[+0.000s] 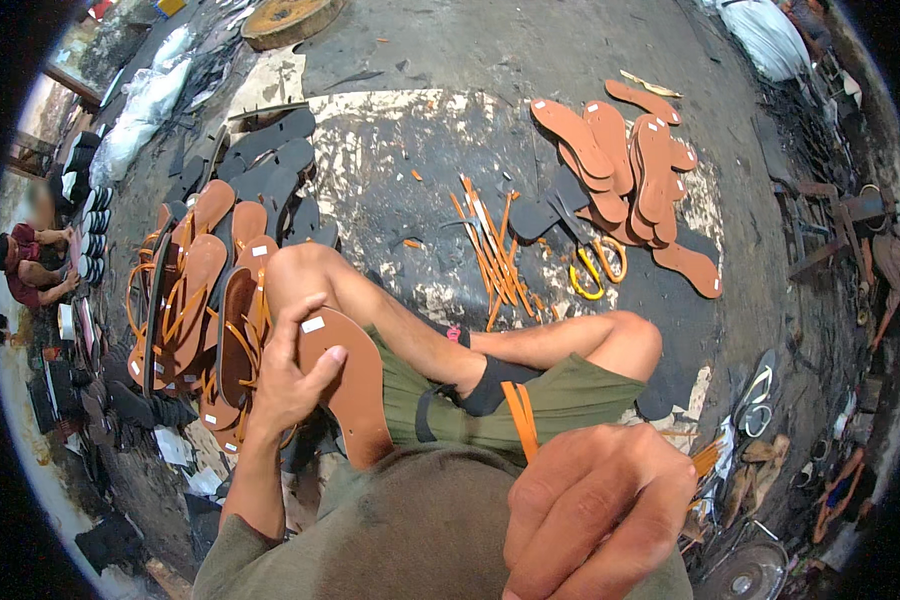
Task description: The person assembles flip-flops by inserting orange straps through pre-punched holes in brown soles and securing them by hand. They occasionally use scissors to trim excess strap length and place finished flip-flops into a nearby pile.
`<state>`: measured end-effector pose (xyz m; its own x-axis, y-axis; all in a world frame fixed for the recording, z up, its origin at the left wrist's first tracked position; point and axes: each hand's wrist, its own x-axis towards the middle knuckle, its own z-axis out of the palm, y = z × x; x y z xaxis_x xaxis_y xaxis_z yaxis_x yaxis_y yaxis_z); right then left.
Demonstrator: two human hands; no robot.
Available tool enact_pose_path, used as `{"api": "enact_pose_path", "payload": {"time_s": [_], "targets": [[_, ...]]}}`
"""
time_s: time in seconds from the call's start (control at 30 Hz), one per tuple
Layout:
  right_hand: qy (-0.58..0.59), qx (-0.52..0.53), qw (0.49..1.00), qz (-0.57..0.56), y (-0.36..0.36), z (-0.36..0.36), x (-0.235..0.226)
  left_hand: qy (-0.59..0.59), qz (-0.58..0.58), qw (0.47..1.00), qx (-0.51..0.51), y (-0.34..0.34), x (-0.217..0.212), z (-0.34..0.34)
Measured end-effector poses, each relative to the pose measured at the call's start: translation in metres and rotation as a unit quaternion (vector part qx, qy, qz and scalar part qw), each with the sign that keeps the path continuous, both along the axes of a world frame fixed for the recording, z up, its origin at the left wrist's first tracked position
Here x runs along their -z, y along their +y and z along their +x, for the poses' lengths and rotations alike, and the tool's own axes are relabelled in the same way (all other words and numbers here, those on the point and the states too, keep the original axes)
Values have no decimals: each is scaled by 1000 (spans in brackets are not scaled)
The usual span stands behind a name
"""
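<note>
My left hand (pixel 288 378) grips a brown sandal sole (pixel 355 385) over my lap, thumb on its top face and fingers behind it. The sole has a small white label near its toe end and a small hole towards the heel. Close to the camera, my right hand (pixel 600 510) is closed, its knuckles facing up. From it stick out thin orange straps (pixel 520 412); more orange ends (pixel 707 458) show beyond the knuckles. How the fingers hold them is hidden.
Strapped brown sandals (pixel 190 290) pile up left of my knee, black soles (pixel 280 135) behind. Ahead lie loose orange straps (pixel 488 245), yellow-handled scissors (pixel 588 268) and brown soles (pixel 610 150). A metal round object (pixel 740 580) stands at lower right. Another person (pixel 40 262) sits far left.
</note>
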<state>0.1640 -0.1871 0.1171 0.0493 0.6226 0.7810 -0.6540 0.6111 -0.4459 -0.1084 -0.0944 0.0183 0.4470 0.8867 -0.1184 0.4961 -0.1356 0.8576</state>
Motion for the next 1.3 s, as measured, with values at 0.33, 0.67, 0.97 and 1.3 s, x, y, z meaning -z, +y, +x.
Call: {"api": "enact_pose_path", "payload": {"time_s": [0.33, 0.67, 0.97, 1.3], "targets": [[-337, 302, 836, -311, 10, -2, 22, -157, -103, 982, -18, 18, -39, 57], [-465, 433, 739, -224, 37, -20, 67, -72, 242, 965, 76, 21, -43, 84], [-454, 447, 733, -237, 45, -12, 90, -85, 124, 986, 73, 7, -25, 93], [-467, 419, 729, -274, 41, 8, 87, -310, -172, 932, 74, 39, -14, 84]]}}
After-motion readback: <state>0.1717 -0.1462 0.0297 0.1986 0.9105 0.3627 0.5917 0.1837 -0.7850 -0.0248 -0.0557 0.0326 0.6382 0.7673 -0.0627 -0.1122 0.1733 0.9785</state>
